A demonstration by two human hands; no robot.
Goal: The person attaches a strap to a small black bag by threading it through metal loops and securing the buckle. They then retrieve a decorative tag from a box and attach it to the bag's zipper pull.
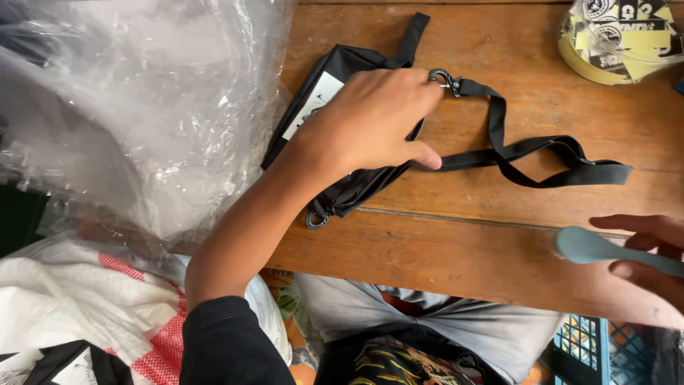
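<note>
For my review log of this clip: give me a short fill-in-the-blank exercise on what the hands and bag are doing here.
1. The left hand presses flat on a ____ bag.
2. The bag's strap lies on a ____ table.
3. The right hand holds a pale ____ tool.

Missing words: black; wooden; blue

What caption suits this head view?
Left hand presses a black sling bag on the wooden table; right hand holds a light-blue tool.

a packing workshop: wooden table (499, 235), heaped clear plastic bags (142, 107), sticker roll (620, 39).
</note>
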